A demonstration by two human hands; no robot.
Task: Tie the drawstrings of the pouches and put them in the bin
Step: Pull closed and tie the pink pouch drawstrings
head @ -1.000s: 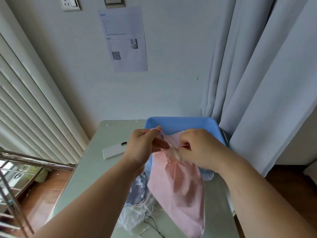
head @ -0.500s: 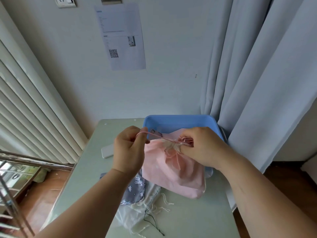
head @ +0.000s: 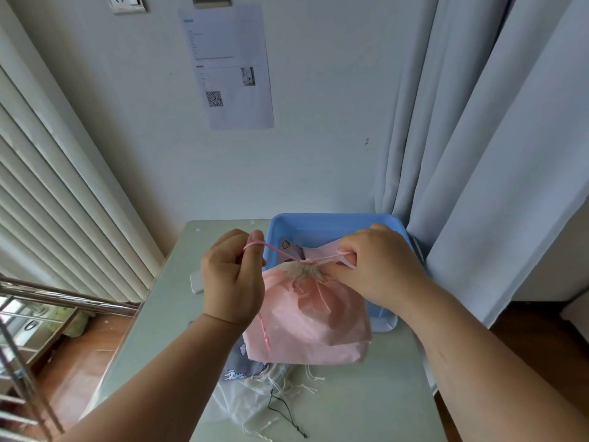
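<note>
Near one bin [head: 334, 222], one pink pouch [head: 314, 323]

Pink pouch [head: 306, 317] cinched, drawstring [head: 280, 250] taut, before blue bin [head: 334, 223].

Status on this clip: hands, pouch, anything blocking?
Left hand, right hand each pinch pink drawstring, taut. Pink pouch cinched, at near edge of blue bin, not in. Nothing blocking.

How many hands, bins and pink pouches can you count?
Hands: 2, the left hand and the right hand, both holding the drawstring
Bins: 1, the blue bin
Pink pouches: 1, the pink pouch
Total: 4
</note>
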